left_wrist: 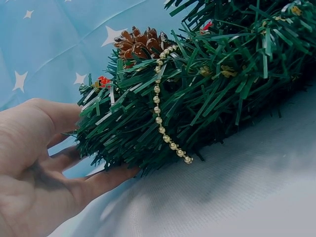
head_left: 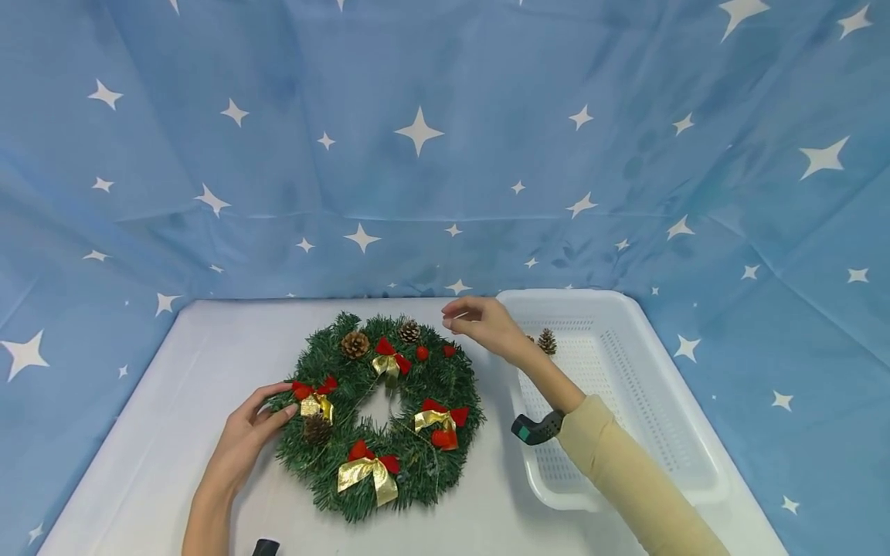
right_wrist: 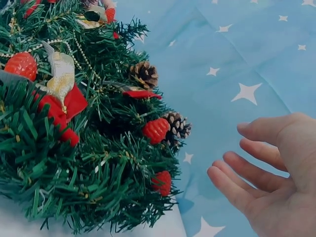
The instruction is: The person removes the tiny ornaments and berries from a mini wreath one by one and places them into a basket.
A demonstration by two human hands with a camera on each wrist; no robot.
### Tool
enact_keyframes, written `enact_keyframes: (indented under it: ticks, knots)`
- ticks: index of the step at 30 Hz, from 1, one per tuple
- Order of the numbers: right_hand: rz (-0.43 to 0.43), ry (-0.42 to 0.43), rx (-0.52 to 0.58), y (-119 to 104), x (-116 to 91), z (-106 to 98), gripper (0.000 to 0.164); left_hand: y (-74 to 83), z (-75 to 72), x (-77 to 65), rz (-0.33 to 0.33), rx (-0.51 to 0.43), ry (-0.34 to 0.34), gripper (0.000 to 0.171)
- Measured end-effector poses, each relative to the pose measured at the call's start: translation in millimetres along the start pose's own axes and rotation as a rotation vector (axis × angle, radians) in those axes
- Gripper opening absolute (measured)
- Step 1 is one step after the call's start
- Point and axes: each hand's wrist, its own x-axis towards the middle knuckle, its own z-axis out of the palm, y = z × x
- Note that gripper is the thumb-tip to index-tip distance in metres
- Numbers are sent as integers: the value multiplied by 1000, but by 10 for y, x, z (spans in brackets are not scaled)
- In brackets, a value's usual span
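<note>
A green wreath (head_left: 434, 380) lies on the white table, trimmed with several red-and-gold bows (head_left: 371, 469), brown pine cones (head_left: 354, 344) and red berry-like ornaments (right_wrist: 156, 130). At its left edge my left hand (head_left: 245, 434) holds the greenery, fingers and thumb around the rim beside a bow. A gold bead string (left_wrist: 157, 99) hangs over that side in the left wrist view. My right hand (head_left: 487, 324) hovers just off the wreath's upper right edge, fingers loosely bent, holding nothing. In the right wrist view it stands apart from the ornaments.
On the right of the table stands a white plastic basket (head_left: 684, 432), under my right forearm. Inside it, near the left side, a small pine cone (head_left: 547, 341) shows, with another partly hidden by my wrist. A blue star-patterned cloth (head_left: 417, 193) hangs behind.
</note>
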Motion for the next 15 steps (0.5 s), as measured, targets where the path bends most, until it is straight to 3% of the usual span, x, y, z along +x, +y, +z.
enact_keyframes:
  ticks: [15]
  knots:
    - [-27, -25, -27, -10, 113, 141, 26, -9, -11, 18, -8, 2, 4, 61]
